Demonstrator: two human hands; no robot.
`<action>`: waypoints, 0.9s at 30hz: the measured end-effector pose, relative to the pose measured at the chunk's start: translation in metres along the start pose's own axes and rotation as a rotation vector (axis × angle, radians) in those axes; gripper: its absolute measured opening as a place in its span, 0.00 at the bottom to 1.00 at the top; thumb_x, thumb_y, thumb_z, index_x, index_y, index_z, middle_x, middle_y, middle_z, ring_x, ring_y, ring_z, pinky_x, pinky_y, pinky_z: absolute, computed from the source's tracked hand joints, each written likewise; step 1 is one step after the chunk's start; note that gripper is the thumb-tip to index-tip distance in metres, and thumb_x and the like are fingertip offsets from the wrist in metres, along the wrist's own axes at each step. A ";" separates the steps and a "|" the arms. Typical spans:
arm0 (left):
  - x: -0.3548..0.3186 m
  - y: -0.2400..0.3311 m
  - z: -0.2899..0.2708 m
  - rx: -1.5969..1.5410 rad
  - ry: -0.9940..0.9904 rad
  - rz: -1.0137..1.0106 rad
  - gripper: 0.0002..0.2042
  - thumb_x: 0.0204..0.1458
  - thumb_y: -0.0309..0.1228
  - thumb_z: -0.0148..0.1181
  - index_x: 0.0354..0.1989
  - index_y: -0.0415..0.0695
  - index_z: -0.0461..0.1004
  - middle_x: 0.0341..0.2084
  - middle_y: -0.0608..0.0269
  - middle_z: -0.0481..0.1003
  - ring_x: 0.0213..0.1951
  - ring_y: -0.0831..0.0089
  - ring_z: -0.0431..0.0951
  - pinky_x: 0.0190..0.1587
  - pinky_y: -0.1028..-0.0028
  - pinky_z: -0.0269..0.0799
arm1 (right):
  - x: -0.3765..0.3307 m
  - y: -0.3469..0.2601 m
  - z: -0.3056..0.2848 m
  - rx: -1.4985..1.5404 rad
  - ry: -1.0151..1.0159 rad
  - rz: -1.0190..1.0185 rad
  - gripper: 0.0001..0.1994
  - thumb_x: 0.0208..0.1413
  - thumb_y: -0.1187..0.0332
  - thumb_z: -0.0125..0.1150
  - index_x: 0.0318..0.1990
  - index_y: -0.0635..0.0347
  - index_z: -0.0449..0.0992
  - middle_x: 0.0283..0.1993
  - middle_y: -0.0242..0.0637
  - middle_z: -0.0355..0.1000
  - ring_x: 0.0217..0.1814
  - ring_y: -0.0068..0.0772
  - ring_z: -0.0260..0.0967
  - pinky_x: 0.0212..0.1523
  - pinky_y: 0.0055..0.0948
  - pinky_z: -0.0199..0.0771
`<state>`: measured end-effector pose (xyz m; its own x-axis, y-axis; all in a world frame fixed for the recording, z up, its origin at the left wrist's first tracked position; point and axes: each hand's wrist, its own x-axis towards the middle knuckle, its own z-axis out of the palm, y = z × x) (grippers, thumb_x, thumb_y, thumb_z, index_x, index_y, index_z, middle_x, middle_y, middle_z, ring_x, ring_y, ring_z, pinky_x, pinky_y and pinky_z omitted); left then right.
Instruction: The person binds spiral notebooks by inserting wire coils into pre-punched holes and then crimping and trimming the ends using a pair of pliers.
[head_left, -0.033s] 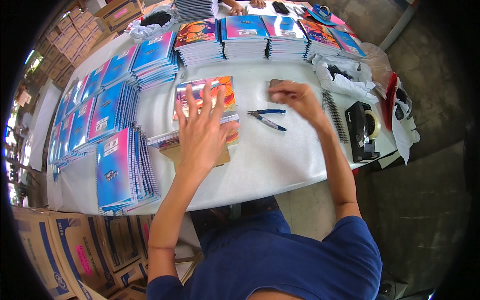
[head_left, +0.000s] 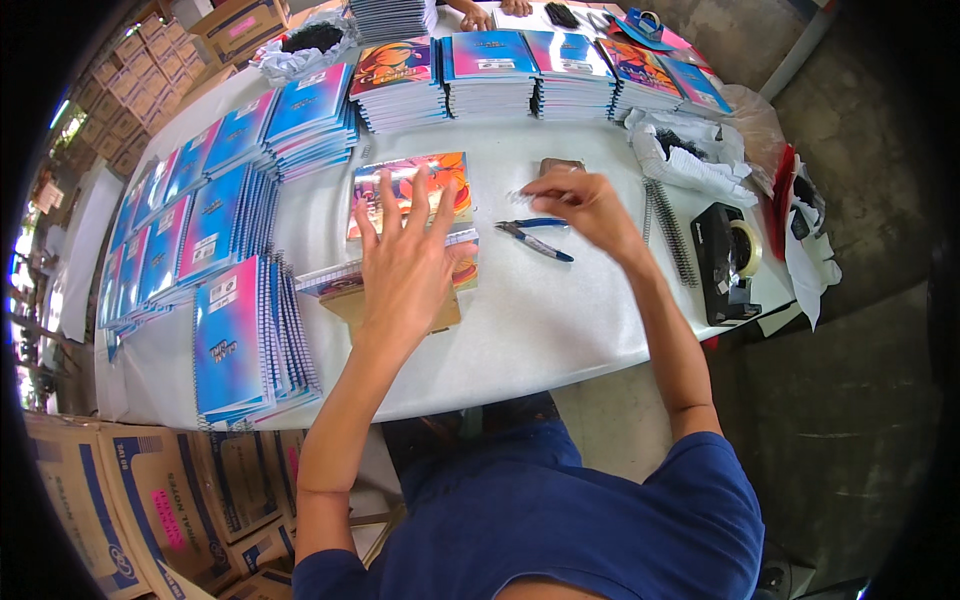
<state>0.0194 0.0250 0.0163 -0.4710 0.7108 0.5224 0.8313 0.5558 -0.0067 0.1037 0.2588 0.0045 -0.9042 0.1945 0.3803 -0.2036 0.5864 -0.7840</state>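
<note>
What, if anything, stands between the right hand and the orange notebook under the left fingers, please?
Nothing visible: white tabletop separates the right hand from the orange notebook. Blue-handled pliers lie just nearer the person.

An orange notebook [head_left: 434, 180] is being partly covered by the spread left hand [head_left: 405, 260]; a blurred item [head_left: 517, 197] is being pinched by the right hand [head_left: 590, 205] near pliers [head_left: 540, 246].

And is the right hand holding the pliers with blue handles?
No, the pliers lie on the white table, while the fingertips of the right hand pinch a small blurred thing.
</note>
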 end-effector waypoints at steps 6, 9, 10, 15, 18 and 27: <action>0.002 -0.007 0.013 -0.204 -0.150 -0.033 0.22 0.54 0.43 0.56 0.58 0.55 0.70 0.50 0.65 0.76 0.56 0.57 0.70 0.62 0.53 0.56 | 0.001 -0.019 0.031 0.095 -0.111 0.114 0.07 0.52 0.72 0.65 0.39 0.57 0.82 0.33 0.27 0.73 0.33 0.18 0.65 0.32 0.23 0.64; 0.002 -0.006 0.011 -0.227 -0.181 -0.062 0.22 0.54 0.43 0.56 0.58 0.56 0.70 0.51 0.63 0.75 0.56 0.59 0.71 0.61 0.55 0.58 | 0.002 -0.018 0.032 0.162 -0.167 0.087 0.07 0.54 0.72 0.63 0.40 0.60 0.81 0.32 0.29 0.73 0.31 0.20 0.63 0.32 0.24 0.64; 0.001 -0.007 0.011 -0.217 -0.173 -0.050 0.22 0.55 0.43 0.56 0.58 0.55 0.70 0.51 0.63 0.75 0.55 0.58 0.72 0.60 0.55 0.59 | 0.003 -0.017 0.030 0.172 -0.218 0.063 0.07 0.54 0.71 0.63 0.40 0.60 0.81 0.32 0.30 0.73 0.31 0.22 0.64 0.32 0.26 0.65; 0.000 -0.006 0.010 -0.223 -0.183 -0.067 0.22 0.54 0.44 0.56 0.57 0.56 0.71 0.50 0.59 0.75 0.55 0.57 0.72 0.60 0.55 0.60 | 0.008 -0.014 0.027 0.099 -0.244 -0.189 0.07 0.56 0.70 0.60 0.40 0.63 0.79 0.32 0.34 0.74 0.30 0.26 0.65 0.32 0.30 0.67; 0.000 -0.007 0.010 -0.233 -0.182 -0.063 0.22 0.54 0.44 0.56 0.57 0.56 0.71 0.49 0.58 0.76 0.55 0.57 0.72 0.59 0.56 0.61 | 0.008 -0.014 0.025 0.113 -0.364 -0.118 0.08 0.56 0.72 0.59 0.41 0.65 0.78 0.31 0.37 0.73 0.30 0.31 0.67 0.31 0.32 0.66; -0.001 -0.004 0.001 -0.271 -0.225 -0.087 0.22 0.54 0.44 0.56 0.57 0.55 0.71 0.48 0.57 0.76 0.54 0.56 0.73 0.60 0.55 0.61 | -0.002 -0.030 0.030 -0.232 -0.282 -0.229 0.06 0.54 0.79 0.57 0.40 0.67 0.72 0.32 0.41 0.69 0.33 0.38 0.69 0.35 0.35 0.69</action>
<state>0.0165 0.0225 0.0153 -0.5712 0.7600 0.3100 0.8193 0.5049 0.2717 0.1003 0.2168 0.0126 -0.9193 -0.1644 0.3576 -0.3499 0.7573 -0.5515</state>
